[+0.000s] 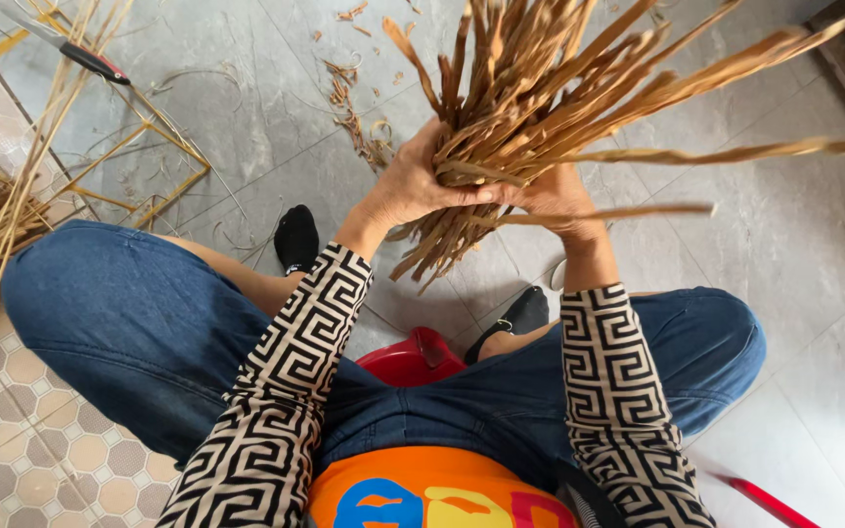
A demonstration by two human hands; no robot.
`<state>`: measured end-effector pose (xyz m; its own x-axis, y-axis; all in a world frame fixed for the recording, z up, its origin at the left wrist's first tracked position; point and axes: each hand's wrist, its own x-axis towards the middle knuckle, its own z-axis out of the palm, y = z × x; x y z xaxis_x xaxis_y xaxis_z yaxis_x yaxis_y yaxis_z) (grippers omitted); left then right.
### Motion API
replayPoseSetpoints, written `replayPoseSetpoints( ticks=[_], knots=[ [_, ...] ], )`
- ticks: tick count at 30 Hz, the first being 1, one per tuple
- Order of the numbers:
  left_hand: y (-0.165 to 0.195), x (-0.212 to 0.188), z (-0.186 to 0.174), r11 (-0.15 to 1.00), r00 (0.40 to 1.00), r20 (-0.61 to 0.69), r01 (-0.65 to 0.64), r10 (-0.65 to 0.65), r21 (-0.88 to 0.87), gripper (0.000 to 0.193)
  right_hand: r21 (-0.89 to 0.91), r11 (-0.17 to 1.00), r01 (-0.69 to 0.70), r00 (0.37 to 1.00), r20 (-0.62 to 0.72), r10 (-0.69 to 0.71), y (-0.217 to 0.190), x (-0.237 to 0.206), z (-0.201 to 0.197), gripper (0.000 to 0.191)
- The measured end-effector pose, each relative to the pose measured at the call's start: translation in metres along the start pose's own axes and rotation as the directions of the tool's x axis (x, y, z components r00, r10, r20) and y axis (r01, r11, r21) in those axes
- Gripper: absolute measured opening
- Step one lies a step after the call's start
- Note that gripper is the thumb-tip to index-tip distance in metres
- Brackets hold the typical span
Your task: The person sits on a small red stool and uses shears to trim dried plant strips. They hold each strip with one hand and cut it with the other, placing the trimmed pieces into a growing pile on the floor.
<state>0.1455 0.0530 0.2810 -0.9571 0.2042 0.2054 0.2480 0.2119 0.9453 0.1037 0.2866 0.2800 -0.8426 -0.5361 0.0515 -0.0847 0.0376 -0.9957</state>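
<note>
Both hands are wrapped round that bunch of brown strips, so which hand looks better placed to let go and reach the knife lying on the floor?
Probably the left hand: the knife lies far left; the right hand would cross the bundle.

Both arms are being stretched forward, wrists raised in front of the knees. The left hand [411, 186] is being curled tight, fingers wrapped inward, and the right hand [555, 196] is being closed just beside it, grips nearly touching.
</note>
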Motion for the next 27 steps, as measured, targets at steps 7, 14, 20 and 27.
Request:
replayPoseSetpoints(
  ticks=[7,14,20,27],
  knots=[
    [-0.024,0.006,0.003,0.989,0.998,0.016,-0.066,0.069,-0.129,0.102,-0.025,0.998,-0.053,0.991,0.12,0.056,-0.004,0.006,0.003,0.087],
    [-0.052,0.014,0.007,0.981,0.996,-0.035,0.077,-0.084,-0.176,0.108,0.027,0.975,-0.222,0.974,0.052,0.221,0.003,0.01,-0.004,0.091],
    [-0.052,0.021,0.007,0.931,0.995,-0.057,0.056,-0.082,-0.361,0.085,0.112,0.98,-0.167,0.974,0.173,0.146,0.013,0.009,-0.009,0.1],
    [-0.046,0.025,0.038,0.954,0.934,-0.212,0.258,-0.287,-0.152,0.068,0.149,0.983,-0.106,0.991,-0.06,0.116,0.026,0.021,0.019,0.11]
  ],
)
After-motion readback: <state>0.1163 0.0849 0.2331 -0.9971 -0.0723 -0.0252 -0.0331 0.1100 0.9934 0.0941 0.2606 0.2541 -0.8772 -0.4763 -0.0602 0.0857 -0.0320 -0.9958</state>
